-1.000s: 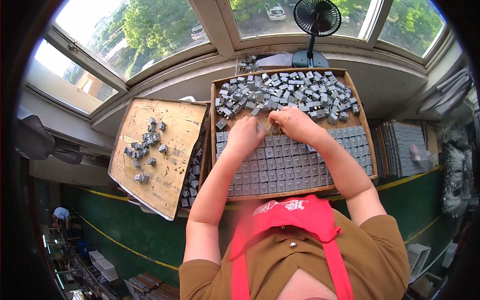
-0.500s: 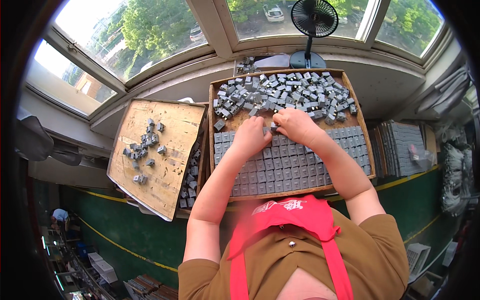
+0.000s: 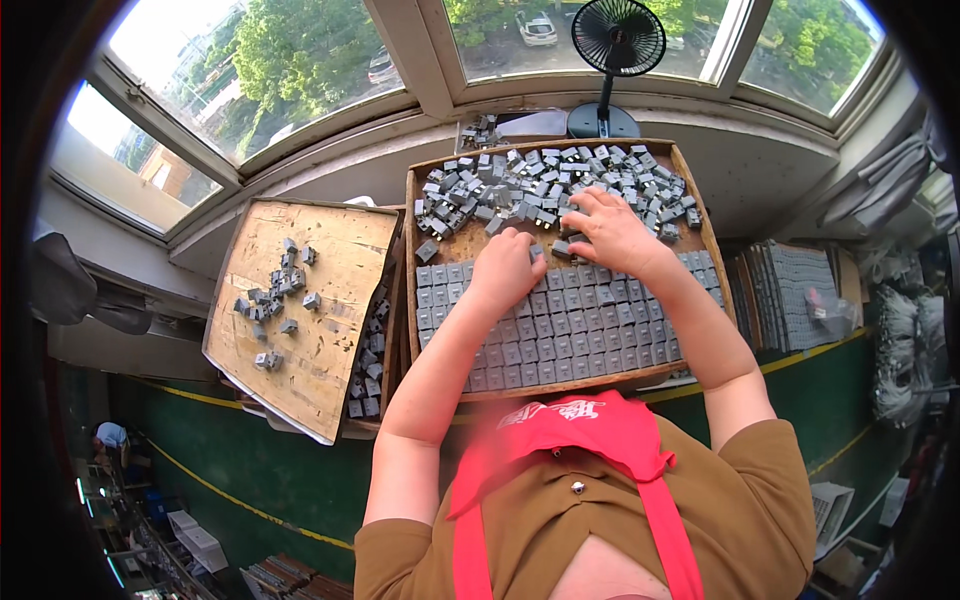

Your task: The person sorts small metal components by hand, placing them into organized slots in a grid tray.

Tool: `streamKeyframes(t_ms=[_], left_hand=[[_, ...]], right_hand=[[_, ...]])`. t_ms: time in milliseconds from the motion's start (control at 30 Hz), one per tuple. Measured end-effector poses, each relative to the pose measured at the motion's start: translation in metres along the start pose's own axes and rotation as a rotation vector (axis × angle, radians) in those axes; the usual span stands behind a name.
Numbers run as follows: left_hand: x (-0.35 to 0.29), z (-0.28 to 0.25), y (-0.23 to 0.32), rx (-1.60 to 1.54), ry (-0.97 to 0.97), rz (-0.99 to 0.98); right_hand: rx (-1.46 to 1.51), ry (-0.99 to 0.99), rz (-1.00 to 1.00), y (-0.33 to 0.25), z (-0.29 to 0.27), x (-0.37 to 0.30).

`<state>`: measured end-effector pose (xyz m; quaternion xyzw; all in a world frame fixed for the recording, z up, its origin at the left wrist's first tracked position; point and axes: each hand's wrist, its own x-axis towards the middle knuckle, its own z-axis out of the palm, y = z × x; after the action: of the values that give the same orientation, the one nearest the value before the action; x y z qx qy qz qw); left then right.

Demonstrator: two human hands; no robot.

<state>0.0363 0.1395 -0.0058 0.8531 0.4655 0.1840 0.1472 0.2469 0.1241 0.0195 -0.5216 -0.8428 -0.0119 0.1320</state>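
Note:
My left hand (image 3: 505,270) rests over the far rows of small grey plastic blocks (image 3: 560,325), which stand in tight rows in a wooden tray (image 3: 411,300). Its fingers are curled, and a grey block (image 3: 537,251) shows in part between thumb and fingertips. My right hand (image 3: 612,235) is open, fingers spread over the near edge of a loose heap of the same blocks (image 3: 520,185), some with metal pins. Just below its fingertips another grey block (image 3: 561,248) lies by the far row. Whether the right fingertips touch a block is hard to see.
Left of the tray, a tilted wooden board (image 3: 310,350) carries several loose blocks and partly covers a box of more blocks (image 3: 368,375). Behind stands a black fan (image 3: 605,120) beneath the windows. Filled trays (image 3: 795,290) are stacked upright at the right.
My right hand has parted from the left, moved slightly farther over the heap and spread its fingers. The left hand stays near the far row. The whole view has shifted slightly.

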Motion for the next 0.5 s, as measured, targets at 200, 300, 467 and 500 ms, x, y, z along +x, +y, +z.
streamKeyframes(t_ms=[200, 300, 467, 500], left_hand=[[-0.001, -0.011, -0.001, -0.042, -0.154, -0.027], [0.006, -0.002, 0.002, -0.161, 0.064, 0.156], [0.017, 0.006, 0.01, -0.154, -0.072, 0.166], [0.018, 0.005, 0.01, -0.136, -0.071, 0.154]], right_hand=[[-0.038, -0.08, 0.12, 0.026, -0.016, -0.016], [-0.234, 0.124, 0.12, 0.023, -0.018, -0.02], [0.172, -0.017, -0.168, 0.006, -0.009, -0.018], [0.177, -0.056, -0.163, 0.006, -0.004, -0.017]])
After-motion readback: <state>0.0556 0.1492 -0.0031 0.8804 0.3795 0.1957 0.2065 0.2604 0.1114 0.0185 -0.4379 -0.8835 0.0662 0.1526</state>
